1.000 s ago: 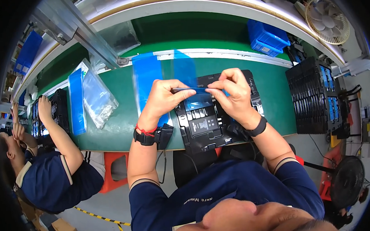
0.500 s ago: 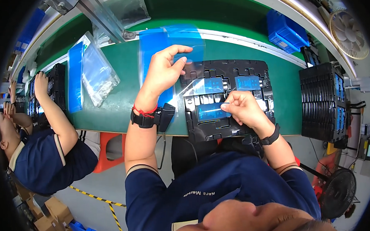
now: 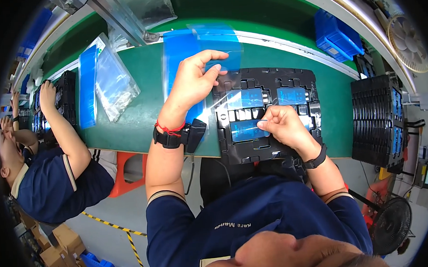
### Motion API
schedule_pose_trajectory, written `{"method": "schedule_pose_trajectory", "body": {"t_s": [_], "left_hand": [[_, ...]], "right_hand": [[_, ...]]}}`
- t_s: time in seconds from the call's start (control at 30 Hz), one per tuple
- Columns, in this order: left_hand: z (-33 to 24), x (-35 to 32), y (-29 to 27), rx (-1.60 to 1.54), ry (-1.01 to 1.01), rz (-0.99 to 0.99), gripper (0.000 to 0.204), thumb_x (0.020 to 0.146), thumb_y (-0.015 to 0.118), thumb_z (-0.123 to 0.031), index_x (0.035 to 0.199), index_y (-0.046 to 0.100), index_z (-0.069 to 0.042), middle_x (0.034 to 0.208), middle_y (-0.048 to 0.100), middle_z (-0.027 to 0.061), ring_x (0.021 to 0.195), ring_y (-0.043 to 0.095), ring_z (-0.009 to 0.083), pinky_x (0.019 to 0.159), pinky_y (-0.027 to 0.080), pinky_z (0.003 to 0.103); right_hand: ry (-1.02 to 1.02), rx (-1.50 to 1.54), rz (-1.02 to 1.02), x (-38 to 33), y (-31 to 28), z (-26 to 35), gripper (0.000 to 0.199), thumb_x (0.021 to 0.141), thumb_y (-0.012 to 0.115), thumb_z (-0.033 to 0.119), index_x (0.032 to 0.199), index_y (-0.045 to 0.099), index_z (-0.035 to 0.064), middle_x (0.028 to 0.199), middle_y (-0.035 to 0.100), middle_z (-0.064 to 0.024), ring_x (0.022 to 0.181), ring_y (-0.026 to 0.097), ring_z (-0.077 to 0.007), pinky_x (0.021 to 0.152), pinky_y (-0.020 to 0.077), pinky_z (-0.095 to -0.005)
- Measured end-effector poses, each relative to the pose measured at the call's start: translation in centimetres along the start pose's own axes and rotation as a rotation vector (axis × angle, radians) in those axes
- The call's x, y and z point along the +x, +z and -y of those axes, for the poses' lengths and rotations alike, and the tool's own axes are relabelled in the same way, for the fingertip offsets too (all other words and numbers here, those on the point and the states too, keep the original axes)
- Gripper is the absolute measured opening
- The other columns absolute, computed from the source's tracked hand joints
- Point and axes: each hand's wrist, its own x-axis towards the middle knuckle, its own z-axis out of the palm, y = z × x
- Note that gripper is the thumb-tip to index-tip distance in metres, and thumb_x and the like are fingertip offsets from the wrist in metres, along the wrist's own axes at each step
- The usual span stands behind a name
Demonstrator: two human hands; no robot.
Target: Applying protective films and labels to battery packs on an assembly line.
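In front of me lies a black plastic tray [image 3: 231,154] with blue flat batteries in its pockets. My left hand [image 3: 197,79] is raised over the tray's far left corner, forefinger stretched out, thumb pressed against another fingertip. From that pinch a clear plastic film [image 3: 222,99] appears to hang across the tray's left side. My right hand [image 3: 286,126] pinches at the right end of the near battery [image 3: 245,132]; a small bluish edge shows at the thumb tip, but its fingers hide the rest. Two more batteries, one at far left [image 3: 246,98] and one at far right [image 3: 291,96], sit behind.
Blue film sheets [image 3: 174,54] lie beyond my left hand. Farther left are a blue strip [image 3: 88,86] and a clear plastic bag [image 3: 115,90]. Stacked black trays [image 3: 377,121] stand at right, with a blue bin [image 3: 336,35] behind. A co-worker [image 3: 54,183] works at left.
The whole view has shifted slightly. Both hands keep nearly the same pose and place over the tray.
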Motion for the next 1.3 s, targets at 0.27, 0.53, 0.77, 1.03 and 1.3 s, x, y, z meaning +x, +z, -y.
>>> {"method": "schedule_pose_trajectory", "body": {"t_s": [0.27, 0.53, 0.77, 1.03, 1.3], "left_hand": [[0.2, 0.1, -0.1, 0.031, 0.01, 0.008, 0.024, 0.086, 0.052, 0.001, 0.108, 0.061, -0.003, 0.105, 0.063, 0.0083, 0.086, 0.066, 0.0171, 0.06, 0.053, 0.024], [0.1, -0.1, 0.0, 0.047, 0.007, 0.003, 0.023, 0.086, 0.052, 0.001, 0.107, 0.061, -0.003, 0.105, 0.063, 0.0086, 0.085, 0.066, 0.017, 0.059, 0.053, 0.024], [0.1, 0.0, 0.2, 0.048, -0.001, -0.004, 0.023, 0.086, 0.052, 0.001, 0.107, 0.061, -0.003, 0.104, 0.064, 0.0081, 0.085, 0.066, 0.017, 0.06, 0.053, 0.024], [-0.2, 0.6, -0.1, 0.039, -0.052, 0.018, 0.024, 0.086, 0.052, 0.002, 0.108, 0.06, -0.003, 0.106, 0.062, 0.0074, 0.086, 0.065, 0.016, 0.061, 0.052, 0.023], [1.6, 0.6, -0.1, 0.048, -0.103, 0.097, 0.021, 0.083, 0.057, -0.001, 0.104, 0.062, -0.003, 0.092, 0.064, 0.0074, 0.079, 0.065, 0.0162, 0.06, 0.055, 0.027]], "right_hand": [[-0.05, 0.01, -0.012, 0.1, 0.2, -0.5, 0.017, 0.081, 0.066, 0.004, 0.069, 0.055, 0.0046, 0.056, 0.054, 0.0041, 0.049, 0.043, 0.0004, 0.044, 0.0308, -0.0181], [-0.091, -0.067, -0.045, 0.1, 0.3, -1.2, 0.017, 0.08, 0.066, 0.003, 0.067, 0.055, 0.0041, 0.056, 0.052, 0.0061, 0.051, 0.041, 0.0011, 0.047, 0.0319, -0.0176], [-0.108, -0.166, -0.095, 0.0, 0.5, -1.4, 0.016, 0.079, 0.066, 0.003, 0.067, 0.055, 0.0032, 0.055, 0.054, 0.0044, 0.051, 0.044, 0.0002, 0.046, 0.0339, -0.0189], [-0.198, -0.431, -0.227, -0.2, 1.6, -0.3, 0.015, 0.074, 0.068, 0.008, 0.068, 0.056, 0.0016, 0.055, 0.058, -0.0102, 0.048, 0.057, -0.0174, 0.048, 0.0443, -0.03], [-0.319, -0.89, -0.522, -3.4, 0.6, 1.2, 0.049, 0.069, 0.076, 0.024, 0.107, 0.051, 0.0069, 0.067, 0.06, -0.0171, 0.061, 0.061, -0.0347, 0.053, 0.0461, -0.0408]]}}
